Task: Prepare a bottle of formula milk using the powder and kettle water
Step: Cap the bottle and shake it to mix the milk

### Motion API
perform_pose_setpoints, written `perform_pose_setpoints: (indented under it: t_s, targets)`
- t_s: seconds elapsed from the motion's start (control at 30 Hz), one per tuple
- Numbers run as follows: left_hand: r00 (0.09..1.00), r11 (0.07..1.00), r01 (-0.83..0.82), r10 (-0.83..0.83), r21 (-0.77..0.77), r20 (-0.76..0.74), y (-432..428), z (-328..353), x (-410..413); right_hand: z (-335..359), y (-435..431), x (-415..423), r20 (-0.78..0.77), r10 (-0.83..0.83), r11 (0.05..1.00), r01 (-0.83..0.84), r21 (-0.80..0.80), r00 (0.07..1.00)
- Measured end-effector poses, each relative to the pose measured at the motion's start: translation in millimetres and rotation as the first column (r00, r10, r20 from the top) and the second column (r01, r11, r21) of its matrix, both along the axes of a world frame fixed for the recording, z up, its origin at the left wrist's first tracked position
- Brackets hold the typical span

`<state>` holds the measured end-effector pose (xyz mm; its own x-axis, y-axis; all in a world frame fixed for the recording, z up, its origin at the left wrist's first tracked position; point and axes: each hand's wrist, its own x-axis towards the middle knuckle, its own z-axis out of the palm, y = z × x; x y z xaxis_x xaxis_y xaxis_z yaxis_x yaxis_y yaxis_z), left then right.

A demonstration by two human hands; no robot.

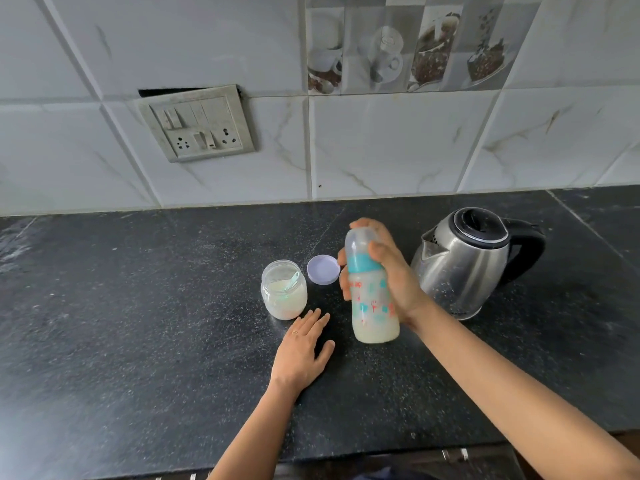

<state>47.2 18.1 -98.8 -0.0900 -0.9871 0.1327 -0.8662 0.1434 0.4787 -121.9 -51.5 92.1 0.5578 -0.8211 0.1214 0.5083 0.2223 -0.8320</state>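
Beside the flat, empty left hand [300, 351], the right hand [388, 271] clamps the capped baby bottle [374, 299]; shaking firmly should dissolve any lumps.

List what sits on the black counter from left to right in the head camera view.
Clear glass jar of white powder → round lilac plastic lid → capped baby bottle of milky liquid, gripped by the right hand → stainless steel kettle with black handle.

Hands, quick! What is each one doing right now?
Left hand: open, flat on the counter, holding nothing.
Right hand: closed around the baby bottle.
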Motion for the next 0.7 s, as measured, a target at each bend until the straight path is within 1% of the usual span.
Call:
perform_pose_setpoints:
  t_s: [0.03, 0.07, 0.13, 0.17, 0.2, 0.23, 0.27, 0.33, 0.37, 0.4, 0.47, 0.5, 0.53, 0.57, 0.6, 0.63, 0.67, 0.7]
  targets:
    - [1.000, 1.000, -0.001, 0.001, 0.003, 0.002, -0.4, -0.8, 0.3, 1.8, -0.6, -0.3, 0.011, -0.001, 1.000, 0.001, 0.000, 1.000]
    - [1.000, 1.000, -0.003, 0.003, 0.005, 0.004, -0.5, -1.2, 0.7, 6.1, -4.3, 1.6, 0.064, -0.059, 0.995, 0.053, 0.089, 0.996]
    - [1.000, 1.000, -0.005, 0.005, 0.006, 0.003, -1.1, -2.4, 1.0, 10.0, -17.6, 3.1, 0.194, -0.246, 0.920, 0.166, 0.355, 0.950]
    - [1.000, 1.000, -0.005, 0.005, 0.004, 0.003, -1.2, -3.2, 0.7, 9.7, -22.3, 3.2, 0.234, -0.315, 0.878, 0.189, 0.439, 0.920]
    - [1.000, 1.000, -0.004, 0.004, 0.005, 0.002, -1.2, -3.7, 0.6, 8.4, -23.5, 3.3, 0.244, -0.321, 0.862, 0.176, 0.475, 0.915]
    - [1.000, 1.000, -0.004, 0.004, 0.007, 0.001, -1.1, -3.8, 0.3, 6.0, -19.4, 2.7, 0.205, -0.273, 0.877, 0.156, 0.453, 0.940]
    - [1.000, 1.000, -0.005, 0.005, 0.011, 0.001, -1.6, -4.4, 1.0, 1.2, -12.4, 3.4, 0.133, -0.192, 0.918, 0.129, 0.376, 0.972]
    - [1.000, 1.000, -0.002, 0.002, 0.020, 0.002, -2.4, -5.4, 1.9, -3.8, 2.3, 3.5, -0.007, -0.027, 0.987, 0.027, 0.157, 1.000]
    - [1.000, 1.000, -0.001, 0.001, 0.020, 0.003, -2.9, -5.5, 2.1, -3.1, 1.3, 3.1, 0.002, -0.014, 0.992, 0.014, 0.122, 1.000]
    - [1.000, 1.000, -0.002, 0.002, 0.016, 0.002, -3.0, -5.1, 2.0, 3.5, -2.3, 5.2, 0.068, -0.035, 0.986, 0.024, 0.166, 0.997]
    - [1.000, 1.000, -0.005, 0.005, 0.010, -0.003, -2.8, -4.9, 1.5, 13.4, -16.5, 7.0, 0.205, -0.214, 0.926, 0.132, 0.353, 0.955]
    - [1.000, 1.000, -0.006, 0.006, 0.010, -0.006, -2.7, -5.0, 1.3, 16.3, -23.3, 7.2, 0.234, -0.300, 0.886, 0.180, 0.427, 0.925]
    - [1.000, 1.000, -0.006, 0.006, 0.010, -0.008, -2.8, -5.2, 1.3, 16.2, -27.1, 7.2, 0.261, -0.326, 0.869, 0.179, 0.461, 0.909]
    - [1.000, 1.000, -0.005, 0.006, 0.009, -0.009, -3.0, -5.1, 1.4, 14.0, -25.6, 6.9, 0.260, -0.289, 0.882, 0.151, 0.446, 0.922]
    - [1.000, 1.000, -0.004, 0.004, 0.009, -0.005, -3.7, -5.6, 1.8, 8.5, -21.1, 7.5, 0.221, -0.213, 0.916, 0.115, 0.385, 0.952]
    - [1.000, 1.000, -0.001, 0.001, 0.009, 0.001, -4.4, -6.2, 2.1, 3.3, -14.1, 7.5, 0.143, -0.125, 0.956, 0.081, 0.282, 0.982]
    - [1.000, 1.000, 0.001, -0.001, 0.012, 0.006, -4.9, -6.5, 2.4, -1.8, -7.7, 6.6, 0.076, -0.050, 0.984, 0.036, 0.173, 0.996]
    - [1.000, 1.000, 0.001, -0.001, 0.013, 0.007, -5.2, -6.6, 2.3, -3.0, -6.5, 4.6, 0.043, -0.020, 0.994, 0.015, 0.111, 0.999]
